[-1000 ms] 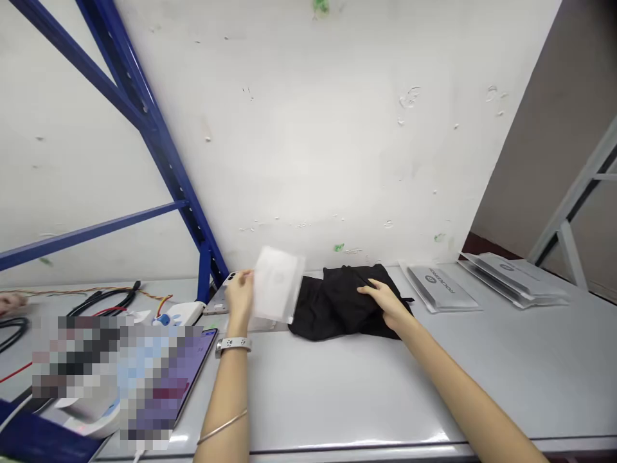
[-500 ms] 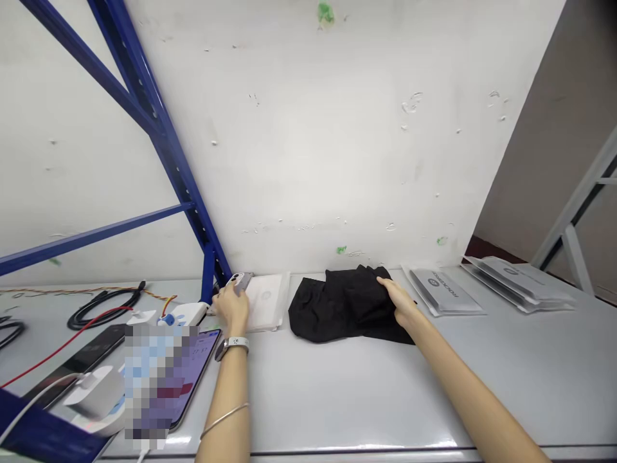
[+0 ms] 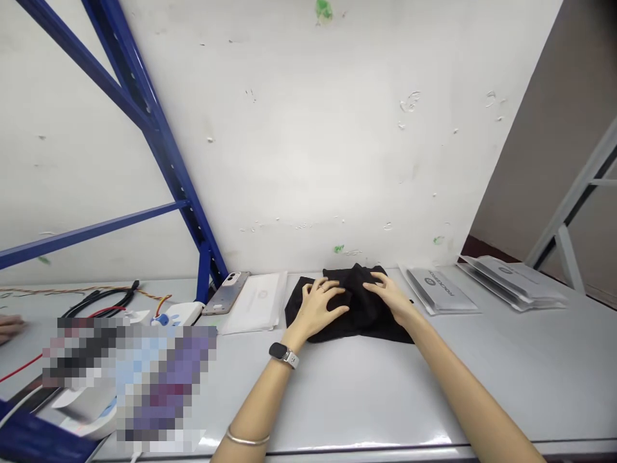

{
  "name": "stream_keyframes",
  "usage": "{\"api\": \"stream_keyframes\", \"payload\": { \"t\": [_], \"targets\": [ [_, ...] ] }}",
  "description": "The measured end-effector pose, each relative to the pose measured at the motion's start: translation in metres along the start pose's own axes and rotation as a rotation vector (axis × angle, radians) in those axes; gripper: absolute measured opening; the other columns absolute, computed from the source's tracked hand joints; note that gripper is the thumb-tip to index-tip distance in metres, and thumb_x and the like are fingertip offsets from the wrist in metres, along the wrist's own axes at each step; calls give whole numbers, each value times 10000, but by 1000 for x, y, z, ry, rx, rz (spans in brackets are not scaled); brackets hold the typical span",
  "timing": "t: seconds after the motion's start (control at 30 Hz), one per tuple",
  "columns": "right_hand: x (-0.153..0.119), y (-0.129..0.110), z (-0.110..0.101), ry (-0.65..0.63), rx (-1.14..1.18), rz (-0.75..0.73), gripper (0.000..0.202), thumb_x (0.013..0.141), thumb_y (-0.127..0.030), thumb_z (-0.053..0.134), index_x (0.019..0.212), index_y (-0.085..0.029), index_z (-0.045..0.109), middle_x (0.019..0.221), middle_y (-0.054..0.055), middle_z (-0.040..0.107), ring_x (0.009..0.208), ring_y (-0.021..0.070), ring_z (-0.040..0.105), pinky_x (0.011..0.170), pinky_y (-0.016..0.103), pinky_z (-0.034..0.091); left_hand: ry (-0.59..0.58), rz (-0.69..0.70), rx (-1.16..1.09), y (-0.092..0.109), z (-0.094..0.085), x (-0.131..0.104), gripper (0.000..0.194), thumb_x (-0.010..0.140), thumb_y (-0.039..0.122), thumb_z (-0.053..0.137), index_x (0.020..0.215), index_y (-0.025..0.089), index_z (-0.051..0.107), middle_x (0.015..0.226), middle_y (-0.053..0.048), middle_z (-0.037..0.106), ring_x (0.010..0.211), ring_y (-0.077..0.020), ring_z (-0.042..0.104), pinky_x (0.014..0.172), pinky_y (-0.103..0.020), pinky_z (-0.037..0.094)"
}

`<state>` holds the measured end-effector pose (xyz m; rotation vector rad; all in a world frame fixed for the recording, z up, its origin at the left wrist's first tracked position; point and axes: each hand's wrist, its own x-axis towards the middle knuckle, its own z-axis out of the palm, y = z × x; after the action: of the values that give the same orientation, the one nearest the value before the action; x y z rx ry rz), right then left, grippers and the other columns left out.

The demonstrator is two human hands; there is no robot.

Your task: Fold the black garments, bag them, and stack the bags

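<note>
A crumpled black cloth (image 3: 359, 315) lies on the grey table near the wall. On its left part rests my left hand (image 3: 321, 308), fingers spread and a ring on one of them. My right hand (image 3: 388, 296) touches the right part of the cloth with its fingers apart. To the left of the cloth is a flat white packet (image 3: 255, 302), and a phone with its camera side up (image 3: 226, 294) lies at the packet's left edge.
Grey packets (image 3: 441, 290) and a further stack of packets (image 3: 515, 283) lie to the right. A blue metal frame (image 3: 168, 161), cables (image 3: 106, 299) and a white power strip (image 3: 186, 314) are at left. Another person's hand (image 3: 9, 326) shows at the far left edge.
My left hand has moved right, from the phone beside the white packet onto the black cloth. My right hand stays at the cloth. Another person's hand has appeared at the left edge.
</note>
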<state>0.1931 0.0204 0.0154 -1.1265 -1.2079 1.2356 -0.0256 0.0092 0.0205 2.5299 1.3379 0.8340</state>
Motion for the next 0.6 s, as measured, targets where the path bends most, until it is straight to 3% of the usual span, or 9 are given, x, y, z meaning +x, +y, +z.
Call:
{"api": "stream_keyframes", "payload": {
  "t": [0.07,0.17,0.23,0.33,0.47,0.6],
  "targets": [
    [7,5,-11,128,-173,-21,462,656,-334,710,1094,-248,589,830,26,684,858,260,651,756,391,499,-64,4,74,-5,1,-3,331,821,425,605,1126,297,624,1186,-45,622,1159,-294,460,1042,-544,194],
    [17,15,-30,263,-546,-56,482,606,-237,711,1077,-243,609,720,4,634,875,276,625,822,415,451,-81,-22,124,-11,0,-4,425,830,276,545,1255,277,535,1159,-62,629,1077,-277,503,1012,-535,234],
    [22,24,-37,225,-710,-66,506,600,-172,676,1099,-224,608,740,8,629,868,270,617,832,409,436,-80,10,125,-11,-1,-5,562,810,136,457,1346,301,438,1252,-58,581,1132,-262,474,1001,-512,255],
    [28,36,-37,148,-757,-166,511,640,-153,623,1147,-205,593,975,58,649,979,259,590,885,390,410,-136,104,105,-6,2,-5,651,780,45,374,1349,359,415,1338,-18,523,1218,-241,416,1026,-521,216],
    [31,47,-28,134,-743,-265,443,721,-222,594,1163,-245,587,1192,56,595,1157,269,484,990,420,323,-120,106,111,2,12,-3,387,855,268,492,1240,305,519,1154,-44,623,1137,-265,467,1055,-548,150],
    [32,44,-25,172,-815,-263,345,710,-243,600,1052,-271,636,951,28,625,1045,268,497,951,445,338,15,25,87,3,6,3,321,818,411,601,1101,260,590,1087,-58,649,1059,-271,510,1052,-516,160]
  ]
}}
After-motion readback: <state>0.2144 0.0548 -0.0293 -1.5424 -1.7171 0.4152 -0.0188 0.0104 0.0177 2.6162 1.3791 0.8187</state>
